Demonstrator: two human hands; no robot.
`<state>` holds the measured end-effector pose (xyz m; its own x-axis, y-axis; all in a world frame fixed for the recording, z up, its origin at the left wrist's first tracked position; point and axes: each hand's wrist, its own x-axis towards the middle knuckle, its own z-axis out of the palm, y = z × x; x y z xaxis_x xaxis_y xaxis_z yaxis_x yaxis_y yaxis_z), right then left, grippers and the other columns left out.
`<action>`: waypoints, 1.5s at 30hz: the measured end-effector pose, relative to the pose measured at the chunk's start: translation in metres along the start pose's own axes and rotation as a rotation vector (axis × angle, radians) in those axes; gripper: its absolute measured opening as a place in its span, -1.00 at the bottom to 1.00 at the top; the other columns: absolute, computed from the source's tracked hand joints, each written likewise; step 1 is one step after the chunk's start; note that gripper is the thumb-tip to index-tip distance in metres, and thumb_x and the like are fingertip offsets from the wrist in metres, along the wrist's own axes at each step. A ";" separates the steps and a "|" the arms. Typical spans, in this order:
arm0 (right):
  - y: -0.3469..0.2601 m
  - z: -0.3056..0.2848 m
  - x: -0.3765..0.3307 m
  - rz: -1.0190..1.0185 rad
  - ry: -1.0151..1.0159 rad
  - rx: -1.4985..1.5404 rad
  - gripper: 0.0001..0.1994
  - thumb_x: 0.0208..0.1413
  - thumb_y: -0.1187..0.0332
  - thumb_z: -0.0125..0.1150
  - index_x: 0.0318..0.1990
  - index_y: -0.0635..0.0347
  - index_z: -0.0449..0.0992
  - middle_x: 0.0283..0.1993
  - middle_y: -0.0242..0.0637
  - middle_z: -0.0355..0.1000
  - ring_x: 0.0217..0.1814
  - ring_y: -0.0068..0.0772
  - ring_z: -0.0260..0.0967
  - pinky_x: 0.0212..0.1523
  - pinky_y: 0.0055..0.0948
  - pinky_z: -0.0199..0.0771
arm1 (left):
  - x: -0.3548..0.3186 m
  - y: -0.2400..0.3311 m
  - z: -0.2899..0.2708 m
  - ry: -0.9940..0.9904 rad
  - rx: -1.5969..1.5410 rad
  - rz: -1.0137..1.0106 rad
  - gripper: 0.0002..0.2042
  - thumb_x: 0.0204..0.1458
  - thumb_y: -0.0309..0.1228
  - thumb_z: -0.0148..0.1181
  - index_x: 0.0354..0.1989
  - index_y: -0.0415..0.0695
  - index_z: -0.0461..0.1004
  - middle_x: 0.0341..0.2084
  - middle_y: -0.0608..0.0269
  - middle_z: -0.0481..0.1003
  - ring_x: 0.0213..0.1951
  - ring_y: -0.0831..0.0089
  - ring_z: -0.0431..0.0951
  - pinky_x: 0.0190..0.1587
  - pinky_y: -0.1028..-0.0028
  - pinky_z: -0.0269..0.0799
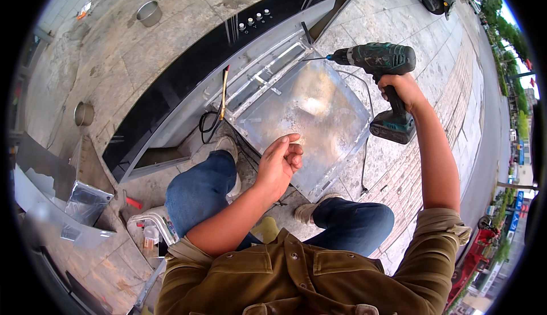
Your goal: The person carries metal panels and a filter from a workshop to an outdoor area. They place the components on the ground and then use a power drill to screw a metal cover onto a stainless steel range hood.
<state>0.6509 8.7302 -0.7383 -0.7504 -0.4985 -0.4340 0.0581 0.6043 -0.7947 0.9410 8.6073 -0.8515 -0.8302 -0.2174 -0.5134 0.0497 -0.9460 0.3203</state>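
Right grip [401, 91] holds drill [383, 58], bit [315, 59] pointing left toward panel [341, 110] far corner; left grip [281, 156], near-left edge, half-curled, contents unclear.

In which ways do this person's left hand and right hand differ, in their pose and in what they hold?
The right hand grips a cordless drill, while in the left hand no held object is plain to see. The left hand has loosely curled fingers, while the right hand's are wrapped around the drill. The left hand appears against the metal panel; the right hand appears beyond its right edge. Both are bare.
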 end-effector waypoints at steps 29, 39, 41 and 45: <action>-0.014 0.000 0.008 0.009 -0.005 -0.014 -0.90 -0.27 0.52 0.10 -0.50 0.30 0.39 -0.61 -0.31 0.30 -0.67 -0.50 0.22 -0.63 -0.53 0.26 | 0.005 0.020 -0.014 0.040 -0.012 0.072 -0.77 0.17 -0.35 -0.08 -0.14 -0.24 0.38 -0.45 0.28 0.37 -0.48 0.59 0.28 -0.39 0.59 0.25; 0.006 0.014 -0.131 -0.038 -0.001 0.066 -0.56 -0.46 0.41 0.08 -0.25 0.39 0.42 -0.56 -0.25 0.31 -0.63 -0.45 0.18 -0.55 -0.52 0.22 | 0.019 0.031 -0.021 0.127 -0.008 0.114 -0.70 0.13 -0.24 0.00 -0.19 -0.27 0.39 -0.42 0.28 0.38 -0.44 0.60 0.31 -0.37 0.60 0.31; 0.011 0.017 -0.153 -0.032 0.002 0.064 -0.55 -0.46 0.42 0.08 -0.24 0.39 0.41 -0.56 -0.25 0.31 -0.62 -0.45 0.19 -0.53 -0.51 0.23 | 0.019 0.033 -0.021 0.159 -0.001 0.104 -0.71 0.13 -0.22 0.00 -0.23 -0.25 0.39 -0.44 0.28 0.38 -0.46 0.59 0.31 -0.37 0.59 0.32; 0.027 0.009 -0.184 0.021 -0.004 0.047 -0.54 -0.47 0.41 0.09 -0.23 0.39 0.40 -0.55 -0.26 0.31 -0.60 -0.44 0.21 -0.51 -0.50 0.24 | 0.020 0.031 -0.018 0.079 -0.001 0.071 -0.75 0.14 -0.25 -0.01 -0.29 -0.23 0.38 -0.49 0.32 0.37 -0.53 0.61 0.27 -0.45 0.61 0.26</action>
<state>0.7965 8.8325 -0.6838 -0.7459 -0.4885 -0.4528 0.1049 0.5852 -0.8041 0.9358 8.5688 -0.8662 -0.7781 -0.3023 -0.5505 0.1073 -0.9276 0.3577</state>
